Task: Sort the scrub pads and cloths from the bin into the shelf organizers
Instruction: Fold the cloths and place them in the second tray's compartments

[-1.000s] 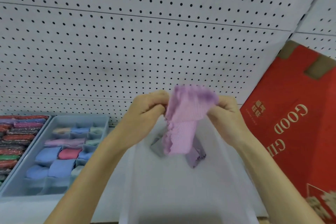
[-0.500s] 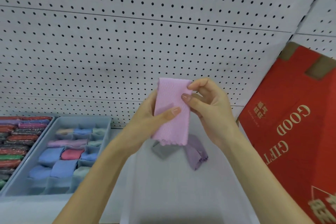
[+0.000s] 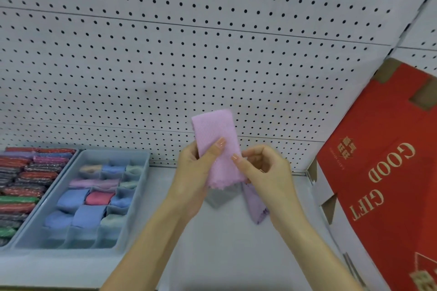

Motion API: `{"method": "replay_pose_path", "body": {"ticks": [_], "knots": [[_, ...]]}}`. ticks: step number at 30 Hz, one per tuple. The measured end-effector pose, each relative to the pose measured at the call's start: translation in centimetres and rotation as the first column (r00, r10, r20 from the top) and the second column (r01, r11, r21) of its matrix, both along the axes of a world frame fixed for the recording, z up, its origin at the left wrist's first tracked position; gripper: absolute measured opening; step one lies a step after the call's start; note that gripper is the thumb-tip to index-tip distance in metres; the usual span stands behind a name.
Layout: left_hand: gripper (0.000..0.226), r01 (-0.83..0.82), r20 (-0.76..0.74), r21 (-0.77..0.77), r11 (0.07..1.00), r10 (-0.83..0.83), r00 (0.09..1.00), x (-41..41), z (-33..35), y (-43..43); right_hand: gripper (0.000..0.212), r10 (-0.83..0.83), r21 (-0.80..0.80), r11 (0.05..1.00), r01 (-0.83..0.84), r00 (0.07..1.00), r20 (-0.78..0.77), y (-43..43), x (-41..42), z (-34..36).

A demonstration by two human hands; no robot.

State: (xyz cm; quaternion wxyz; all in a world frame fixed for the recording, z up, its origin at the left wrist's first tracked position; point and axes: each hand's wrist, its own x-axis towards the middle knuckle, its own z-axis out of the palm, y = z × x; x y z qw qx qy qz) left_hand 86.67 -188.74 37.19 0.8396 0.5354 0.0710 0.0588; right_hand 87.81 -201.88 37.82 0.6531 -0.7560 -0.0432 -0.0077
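Right of the divided organizer (image 3: 140, 190), a person's left hand (image 3: 192, 176) grips a folded pink cloth (image 3: 215, 142) upright at mid-scene, the right hand (image 3: 268, 172) pinching its right edge. Light, soft and limp, it probably handles best pinched across the fold.

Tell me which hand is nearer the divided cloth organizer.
Left. The left hand, gripping the pink cloth, is right of the organizer; the right hand pinches the cloth farther right.
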Motion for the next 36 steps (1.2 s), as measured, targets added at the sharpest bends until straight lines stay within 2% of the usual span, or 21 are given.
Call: {"method": "replay_pose_path", "body": {"ticks": [4,9,11,13,15,20,24,27,29,33,36], "knots": [[0.035,-0.039,-0.054,-0.083,0.996,0.034,0.998,-0.4,-1.9,-1.0,0.012,0.0,-0.046,0.999,0.001,0.999,0.035,0.5,0.1,-1.1],[0.035,0.029,-0.133,-0.125,0.992,-0.046,0.99,-1.1,-3.2,-1.1,0.015,0.017,-0.05,0.999,-0.02,0.997,-0.069,0.4,0.0,-2.4],[0.043,0.083,-0.161,-0.192,0.978,-0.115,0.98,-1.4,-3.5,-0.8,0.01,0.069,0.022,0.998,-0.067,0.981,-0.181,0.1,-0.3,-2.5],[0.046,0.106,-0.195,-0.262,0.959,-0.161,0.967,-1.8,-3.7,-0.5,0.009,0.15,0.186,0.978,-0.091,0.931,-0.334,-0.2,-0.7,-2.3],[0.045,0.108,-0.225,-0.308,0.945,-0.183,0.957,-2.1,-4.1,-0.4,0.015,0.164,0.216,0.973,-0.083,0.907,-0.389,-0.5,-1.1,-2.4],[0.031,0.175,-0.192,-0.341,0.924,-0.251,0.949,-2.8,-4.3,-0.4,0.015,0.095,0.052,0.995,-0.081,0.92,-0.381,-0.5,-1.8,-3.6],[0.033,0.158,-0.235,-0.389,0.908,-0.264,0.936,-3.1,-4.8,0.5,0.018,0.056,-0.047,0.996,-0.076,0.942,-0.33,0.3,-2.2,-4.4],[0.028,0.172,-0.23,-0.341,0.924,-0.26,0.938,-3.4,-5.0,1.5,0.021,-0.002,-0.339,0.939,-0.053,0.987,-0.162,0.7,-2.3,-5.2],[0.027,0.191,-0.211,-0.299,0.935,-0.26,0.942,-3.7,-5.0,2.3,0.018,-0.005,-0.413,0.91,-0.045,0.993,-0.121,0.9,-2.2,-5.2],[0.024,0.252,-0.185,-0.203,0.946,-0.29,0.939,-4.4,-4.8,4.0,0.015,0.246,-0.113,0.951,-0.289,0.924,-0.292,1.8,-2.6,-4.7],[0.021,0.303,-0.218,-0.04,0.952,-0.304,0.927,-5.2,-4.6,5.1,0.009,0.286,-0.023,0.953,-0.302,0.92,-0.269,3.0,-3.5,-4.5]]}}
